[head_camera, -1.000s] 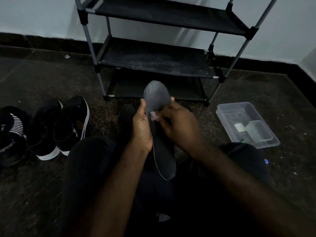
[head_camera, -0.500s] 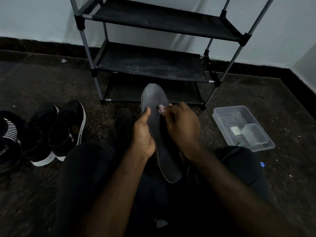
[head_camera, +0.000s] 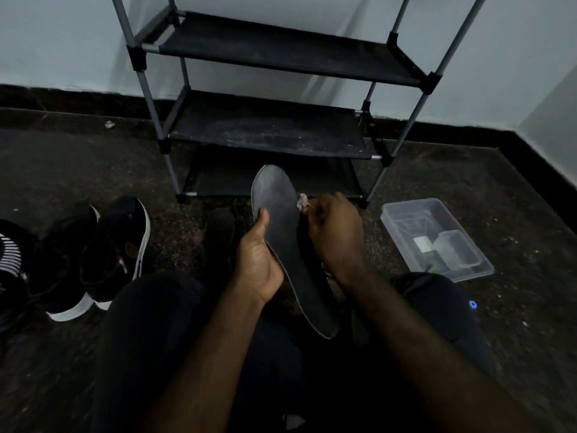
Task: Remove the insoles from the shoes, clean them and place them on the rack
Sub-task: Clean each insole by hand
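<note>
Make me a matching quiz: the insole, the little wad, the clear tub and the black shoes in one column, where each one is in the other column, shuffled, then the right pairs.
1. insole
2. small pale wad
3. clear tub
4. black shoes

A. on the floor, left of the rack
B. pinched in the right hand
C. gripped by the left hand
D. on the floor, right of the rack

Pairs: 1-C, 2-B, 3-D, 4-A.
</note>
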Motion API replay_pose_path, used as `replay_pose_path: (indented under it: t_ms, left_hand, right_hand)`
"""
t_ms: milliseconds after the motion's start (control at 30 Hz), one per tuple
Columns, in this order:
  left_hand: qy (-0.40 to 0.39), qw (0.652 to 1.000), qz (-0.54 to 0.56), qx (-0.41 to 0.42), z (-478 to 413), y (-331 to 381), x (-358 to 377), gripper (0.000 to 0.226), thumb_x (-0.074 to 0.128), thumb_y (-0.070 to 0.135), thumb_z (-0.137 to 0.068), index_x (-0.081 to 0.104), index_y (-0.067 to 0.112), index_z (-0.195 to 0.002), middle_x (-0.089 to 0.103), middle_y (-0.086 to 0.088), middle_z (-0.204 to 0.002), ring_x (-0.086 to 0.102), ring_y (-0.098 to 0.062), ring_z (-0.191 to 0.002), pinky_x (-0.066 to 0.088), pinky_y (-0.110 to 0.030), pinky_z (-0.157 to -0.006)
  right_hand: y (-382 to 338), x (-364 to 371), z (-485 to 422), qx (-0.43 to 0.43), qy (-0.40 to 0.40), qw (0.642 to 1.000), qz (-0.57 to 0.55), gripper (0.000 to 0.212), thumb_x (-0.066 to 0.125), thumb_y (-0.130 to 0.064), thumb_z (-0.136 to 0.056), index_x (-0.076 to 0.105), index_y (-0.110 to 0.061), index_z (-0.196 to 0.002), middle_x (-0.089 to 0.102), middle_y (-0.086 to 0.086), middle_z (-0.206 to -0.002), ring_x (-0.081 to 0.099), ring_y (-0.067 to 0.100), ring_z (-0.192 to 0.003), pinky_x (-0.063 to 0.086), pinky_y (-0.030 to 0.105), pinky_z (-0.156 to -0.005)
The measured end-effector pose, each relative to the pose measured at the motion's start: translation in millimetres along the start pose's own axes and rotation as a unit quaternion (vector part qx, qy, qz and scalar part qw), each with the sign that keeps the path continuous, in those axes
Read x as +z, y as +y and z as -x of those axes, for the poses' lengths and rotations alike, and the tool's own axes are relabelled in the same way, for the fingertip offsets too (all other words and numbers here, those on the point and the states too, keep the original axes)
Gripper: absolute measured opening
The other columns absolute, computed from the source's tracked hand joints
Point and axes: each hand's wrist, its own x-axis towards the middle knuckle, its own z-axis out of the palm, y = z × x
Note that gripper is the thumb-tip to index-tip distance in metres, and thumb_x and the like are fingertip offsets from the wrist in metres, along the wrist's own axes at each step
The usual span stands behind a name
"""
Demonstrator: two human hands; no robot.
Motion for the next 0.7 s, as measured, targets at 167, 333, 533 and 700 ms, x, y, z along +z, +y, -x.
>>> replay_pose_path:
  t_ms: [167, 333, 533, 700]
  left_hand:
    - [-0.001, 1.0, -0.011, 0.001, -2.2, 1.8, -4.5, 0.056, 0.041, 0.041, -0.097, 0.054, 0.001, -0.133, 0.061, -0.017, -0.131, 0.06, -0.025, -0.121, 0.046, -0.036, -0.102]
    - [-0.013, 1.0, -0.017, -0.007, -0.2, 0.7, -1.4, 0.045, 0.038, 0.039, -0.1, 0.065, 0.006, -0.116, 0.073, -0.012, -0.106, 0.071, -0.021, -0.097, 0.057, -0.032, -0.08]
    - [-0.004, 1.0, 0.007, 0.004, -1.7, 1.9, -1.7, 0.046, 0.038, 0.039, -0.101, 0.065, 0.006, -0.116, 0.07, -0.014, -0.113, 0.068, -0.023, -0.104, 0.053, -0.037, -0.088]
    - [0.002, 1.0, -0.011, 0.016, -2.5, 2.1, -1.8, 0.046, 0.037, 0.036, -0.102, 0.067, 0.002, -0.101, 0.072, -0.014, -0.104, 0.07, -0.02, -0.093, 0.058, -0.027, -0.082]
  right_hand:
    - [-16.6, 1.3, 34.6, -0.094, -0.08, 0.992, -0.025, 0.024, 0.05, -0.035, -0.099, 0.07, -0.023, -0.103, 0.062, 0.003, -0.111, 0.064, 0.018, -0.097, 0.054, 0.034, -0.079]
    - [-9.4, 3.1, 19.2, -0.096, -0.037, 0.994, -0.036, 0.024, 0.053, -0.038, -0.097, 0.07, -0.022, -0.093, 0.061, 0.0, -0.096, 0.063, 0.016, -0.083, 0.052, 0.032, -0.07]
    - [-14.8, 0.7, 10.6, -0.08, -0.073, 0.994, -0.026, 0.025, 0.056, -0.031, -0.097, 0.069, -0.014, -0.085, 0.063, 0.003, -0.087, 0.059, 0.014, -0.075, 0.045, 0.029, -0.066]
    - [-22.2, -7.7, 44.1, -0.144, -0.165, 0.97, -0.104, 0.013, 0.063, -0.021, -0.091, 0.072, -0.013, -0.085, 0.068, 0.001, -0.084, 0.061, 0.012, -0.079, 0.051, 0.036, -0.074]
